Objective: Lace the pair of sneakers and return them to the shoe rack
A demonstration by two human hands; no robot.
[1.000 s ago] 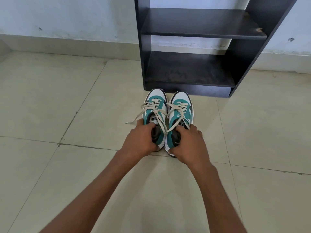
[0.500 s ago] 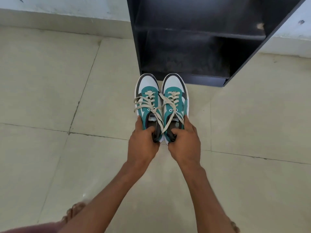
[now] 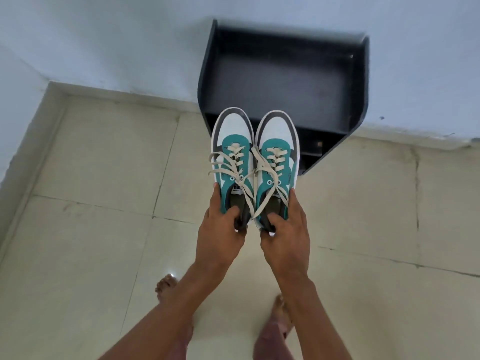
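Note:
Two teal, white and grey sneakers with cream laces are held side by side in the air, toes pointing at the rack. My left hand (image 3: 220, 229) grips the heel of the left sneaker (image 3: 232, 141). My right hand (image 3: 287, 235) grips the heel of the right sneaker (image 3: 279, 149). Loose lace ends cross between the two shoes. The black shoe rack (image 3: 283, 74) stands against the wall, seen from above, its top surface bare; the toes of both sneakers overlap its front edge.
Cream floor tiles (image 3: 104, 165) stretch all around. A pale blue wall (image 3: 117, 35) runs behind the rack and meets a second wall at the left corner. My bare feet (image 3: 168, 289) stand below my arms on the tiles.
Both hands have lifted the sneakers off the floor and carried them up above the rack's front. My view has risen from low near the floor to looking down on the rack.

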